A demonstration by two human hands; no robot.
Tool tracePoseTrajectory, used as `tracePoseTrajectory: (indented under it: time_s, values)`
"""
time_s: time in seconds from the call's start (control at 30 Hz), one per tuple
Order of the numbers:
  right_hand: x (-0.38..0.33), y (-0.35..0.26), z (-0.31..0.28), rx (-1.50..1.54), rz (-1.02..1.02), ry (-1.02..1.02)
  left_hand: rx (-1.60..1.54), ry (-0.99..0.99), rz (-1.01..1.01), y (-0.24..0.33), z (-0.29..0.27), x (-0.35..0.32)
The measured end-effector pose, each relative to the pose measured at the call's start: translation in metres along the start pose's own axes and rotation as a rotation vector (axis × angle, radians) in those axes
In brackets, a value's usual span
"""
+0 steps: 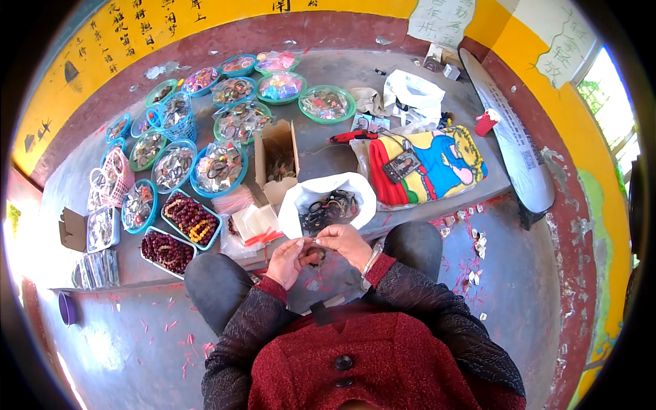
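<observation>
Both hands met over the lap: left hand point(285, 261) and right hand point(347, 244) pinched a dark bracelet point(315, 255) between them, just off the platform's point(424, 102) near edge, below the white bag point(326, 198)

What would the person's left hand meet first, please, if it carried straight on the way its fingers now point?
The left hand points up and right, so it would probably first meet the small dark ring-shaped bracelet pinched between both hands, then the right hand. Depth is hard to judge.

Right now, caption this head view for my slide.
Both hands, left hand and right hand, hold a dark bracelet before a white bag.
</observation>
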State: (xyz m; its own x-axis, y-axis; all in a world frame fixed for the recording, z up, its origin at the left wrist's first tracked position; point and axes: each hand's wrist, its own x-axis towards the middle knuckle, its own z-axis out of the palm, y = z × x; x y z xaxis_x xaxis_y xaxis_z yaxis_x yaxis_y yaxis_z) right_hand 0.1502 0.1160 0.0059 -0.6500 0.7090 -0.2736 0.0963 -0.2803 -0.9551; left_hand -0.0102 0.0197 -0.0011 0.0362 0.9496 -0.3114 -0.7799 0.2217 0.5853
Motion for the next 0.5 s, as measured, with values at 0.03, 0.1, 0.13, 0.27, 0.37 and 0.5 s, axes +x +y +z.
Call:
tracePoseTrajectory:
  time_s: [0.03, 0.1, 0.13, 0.27, 0.37, 0.5]
  values:
    - [-0.002, -0.002, 0.0, 0.0, 0.001, 0.011, 0.011, 0.01, -0.003, -0.001, -0.001, 0.0]
    - [-0.004, -0.005, 0.0, -0.061, -0.022, 0.021, 0.046, 0.03, -0.009, -0.005, -0.005, 0.002]
    - [-0.005, -0.006, 0.0, -0.12, -0.045, 0.022, 0.073, 0.041, -0.013, -0.005, -0.006, 0.004]
    - [-0.004, -0.002, 0.003, -0.18, -0.133, 0.003, 0.153, 0.113, -0.069, 0.0, -0.002, 0.003]
    - [-0.004, -0.003, 0.003, -0.209, -0.172, 0.004, 0.144, 0.072, -0.076, 0.004, -0.003, 0.002]
    - [-0.004, -0.005, 0.003, -0.048, -0.112, -0.042, 0.121, 0.049, -0.072, 0.006, -0.003, 0.001]
